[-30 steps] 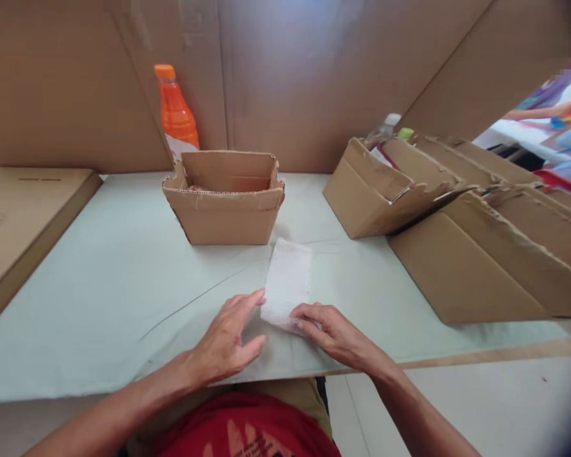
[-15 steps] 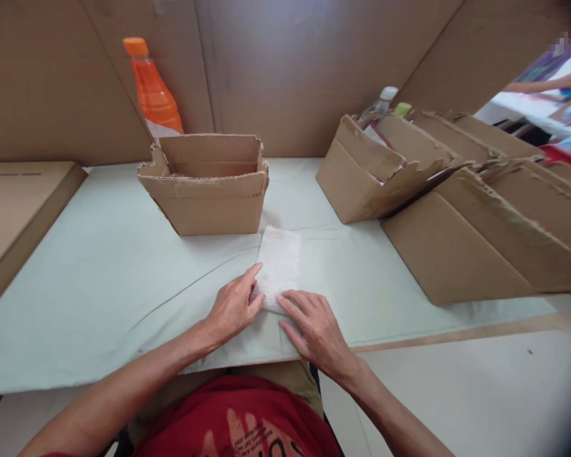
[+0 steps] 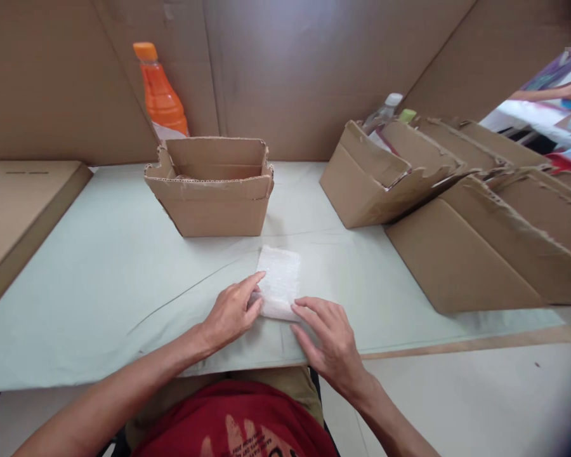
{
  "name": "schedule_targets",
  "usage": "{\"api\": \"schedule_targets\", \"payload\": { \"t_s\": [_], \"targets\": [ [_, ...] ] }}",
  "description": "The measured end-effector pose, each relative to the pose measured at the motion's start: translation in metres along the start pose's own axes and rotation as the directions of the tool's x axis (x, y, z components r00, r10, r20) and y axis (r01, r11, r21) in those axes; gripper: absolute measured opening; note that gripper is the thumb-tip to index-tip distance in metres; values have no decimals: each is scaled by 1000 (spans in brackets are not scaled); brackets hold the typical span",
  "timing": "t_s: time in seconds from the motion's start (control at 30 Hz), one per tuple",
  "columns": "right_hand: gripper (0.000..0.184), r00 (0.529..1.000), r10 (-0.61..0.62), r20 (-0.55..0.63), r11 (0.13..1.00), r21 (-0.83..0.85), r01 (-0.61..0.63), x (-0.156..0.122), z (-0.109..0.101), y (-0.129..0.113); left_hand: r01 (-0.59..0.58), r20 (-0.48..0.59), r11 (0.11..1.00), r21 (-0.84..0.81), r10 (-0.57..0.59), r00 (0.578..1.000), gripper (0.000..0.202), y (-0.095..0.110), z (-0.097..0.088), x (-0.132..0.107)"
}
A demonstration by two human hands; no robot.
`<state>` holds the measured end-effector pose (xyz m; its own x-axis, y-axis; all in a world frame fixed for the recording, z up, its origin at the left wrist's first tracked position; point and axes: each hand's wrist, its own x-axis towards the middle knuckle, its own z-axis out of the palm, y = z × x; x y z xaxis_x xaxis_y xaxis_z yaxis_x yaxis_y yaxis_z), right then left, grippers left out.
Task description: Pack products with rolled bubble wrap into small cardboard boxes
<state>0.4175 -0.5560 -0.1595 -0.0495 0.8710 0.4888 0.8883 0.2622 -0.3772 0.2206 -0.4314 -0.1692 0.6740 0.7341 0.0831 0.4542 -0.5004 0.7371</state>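
Observation:
A short strip of white bubble wrap (image 3: 282, 274) lies on the cloth in front of me, its near end folded or rolled over into a thicker band. At its left edge, my left hand (image 3: 233, 312) has the thumb and curled fingers closed round the end of that band, with the index finger stretched along the side. My right hand (image 3: 330, 336) is at the near right corner. Its fingertips touch the band while the thumb stands apart, so this hand is open. Whether anything lies inside the fold is hidden.
Behind the wrap stands an open cardboard box (image 3: 221, 212), with an orange bottle (image 3: 164, 101) rising at its back left. More open boxes (image 3: 466, 254) line the right side, one holding a clear bottle (image 3: 385, 109). A flat carton (image 3: 33, 209) lies left. Another person's arm (image 3: 549, 91) shows far right.
The flat part of the bubble wrap has become shorter and its near end thicker. My right hand has shifted slightly right along the near edge; my left hand stays at the left edge.

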Motion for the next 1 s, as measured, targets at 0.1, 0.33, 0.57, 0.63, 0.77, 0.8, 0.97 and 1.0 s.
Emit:
{"api": "schedule_targets", "payload": {
  "t_s": [0.1, 0.33, 0.57, 0.63, 0.77, 0.8, 0.97, 1.0],
  "targets": [
    [27, 993, -15, 115, 992, -124, 29, 4, 9, 1, -105, -92, 990, 96, 113, 989, 48, -3, 1, 4],
    [20, 986, 29, 167, 997, 72, -42, 7, 10, 4, -343, -14, 933, 106, 346, 938, 49, 2, -8, -20],
    [29, 998, 22, 57, 998, -55, -19, 0, 0, -2, -94, -35, 992, 78, 97, 995, 50, -1, -5, -6],
    [29, 992, -27, 126, 994, -105, 41, 5, 5, -1, -57, -70, 992, 114, 65, 995, 47, -1, -5, 0],
    [20, 992, 11, 127, 999, -51, -5, 15, 17, 7, 131, -117, 977, -166, -151, 982, 52, 3, -9, -6],
    [19, 994, 54, 91, 999, -7, -53, 16, 19, 8, 178, -115, 942, -284, -217, 969, 56, 4, -9, -10],
    [16, 970, 197, 145, 932, 280, -232, 14, 17, 4, 245, 16, 724, -645, -308, 951, 76, 13, 0, -22],
    [16, 968, 189, 166, 920, 315, -233, 12, 15, 3, 256, 39, 704, -662, -309, 950, 77, 16, 3, -21]
  ]
}}
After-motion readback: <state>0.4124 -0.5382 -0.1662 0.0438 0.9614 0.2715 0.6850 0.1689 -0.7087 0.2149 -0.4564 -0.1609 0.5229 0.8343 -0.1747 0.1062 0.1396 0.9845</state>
